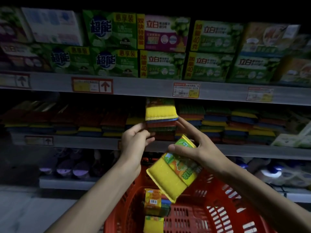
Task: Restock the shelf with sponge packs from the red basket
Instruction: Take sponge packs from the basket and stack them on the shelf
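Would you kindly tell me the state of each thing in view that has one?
red basket: holds two sponge packs.
held sponge pack: tilted over the basket, pinched by the right hand.
shelf sponge pack: on the shelf, right fingertip at its side.
left hand: touching that pack's left side.

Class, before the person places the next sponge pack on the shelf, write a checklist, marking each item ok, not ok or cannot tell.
1. Right hand grips the held pack: ok.
2. Left hand touches the shelf stack: ok.
3. Room above that stack: cannot tell, too dark.
4. Red basket below the hands: ok.
5. Spare packs remain in the basket: ok.
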A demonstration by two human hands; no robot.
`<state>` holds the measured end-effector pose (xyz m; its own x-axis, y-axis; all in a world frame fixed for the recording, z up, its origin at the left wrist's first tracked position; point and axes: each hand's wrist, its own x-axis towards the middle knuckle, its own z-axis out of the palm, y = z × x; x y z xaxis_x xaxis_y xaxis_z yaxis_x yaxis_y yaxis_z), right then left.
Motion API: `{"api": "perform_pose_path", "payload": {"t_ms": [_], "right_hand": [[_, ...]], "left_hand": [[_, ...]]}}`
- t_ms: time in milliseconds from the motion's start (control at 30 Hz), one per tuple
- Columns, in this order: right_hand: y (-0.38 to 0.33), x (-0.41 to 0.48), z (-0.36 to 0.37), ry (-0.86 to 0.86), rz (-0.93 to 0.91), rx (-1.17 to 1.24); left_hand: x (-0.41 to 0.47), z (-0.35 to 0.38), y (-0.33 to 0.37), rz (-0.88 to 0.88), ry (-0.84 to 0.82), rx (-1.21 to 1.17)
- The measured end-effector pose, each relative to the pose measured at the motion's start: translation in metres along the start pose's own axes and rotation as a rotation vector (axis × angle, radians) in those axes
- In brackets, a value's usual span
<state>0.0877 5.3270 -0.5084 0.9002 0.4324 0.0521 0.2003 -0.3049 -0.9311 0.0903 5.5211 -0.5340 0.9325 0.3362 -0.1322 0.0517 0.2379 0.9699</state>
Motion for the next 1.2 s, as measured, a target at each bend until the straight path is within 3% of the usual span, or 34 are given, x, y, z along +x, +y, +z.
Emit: {"api": "perform_pose_path", "payload": {"t_ms": [533,1000,1200], "right_hand": [[0.006,0.024,-0.004,0.075,0.105,0.049],[0.003,0.022,-0.006,0.098,0.183,0.063],[0.004,0.022,-0.009,0.105,0.177,0.050]], "left_hand": [[0.022,0.014,-0.002,-0.043,0.084,-0.138],[0.025,0.022,-0.004,-0.272,0.148,-0.341],[0.032,0.021,-0.006,-0.385,0.087,-0.412]]}}
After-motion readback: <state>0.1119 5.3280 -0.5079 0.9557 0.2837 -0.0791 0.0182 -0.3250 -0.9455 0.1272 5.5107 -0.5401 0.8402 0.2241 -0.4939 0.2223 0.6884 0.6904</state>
